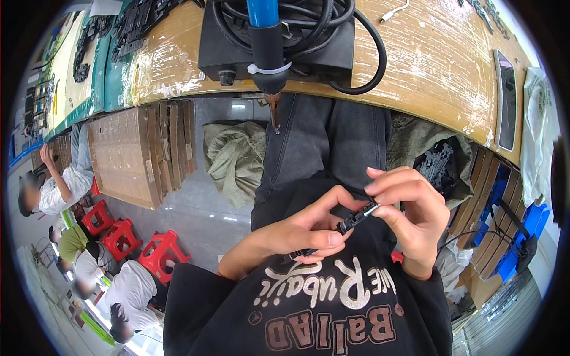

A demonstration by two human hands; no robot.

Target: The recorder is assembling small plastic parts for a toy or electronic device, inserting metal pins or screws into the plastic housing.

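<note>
**Hazards: small connector held over the lap, under a soldering iron**

The right hand (412,222) pinches the metal-tipped end of a small black connector (356,218) between thumb and forefinger; its other fingers curl loosely. The left hand (309,231) closes thumb and forefinger on the connector's rear end, where a thin black lead (300,254) runs out beneath the thumb. The connector sits in mid-air between the 2 hands, above the person's lap and dark trousers (323,142), with nothing supporting it.

Risks, as judged from this position:

1. Drop. Each grip is a fingertip pinch only. If either pinch loosens, the connector is likely to fall to the lap or the floor.
2. Burn. The soldering iron (267,53), blue-handled, hangs tip-down over the edge of the workbench (427,65), directly above the trousers. Raising the hands may bring them against the tip.
3. Snag. The thick black cable (371,65) loops beside the iron's base unit (222,50); a pull on it may shift the iron.
</note>
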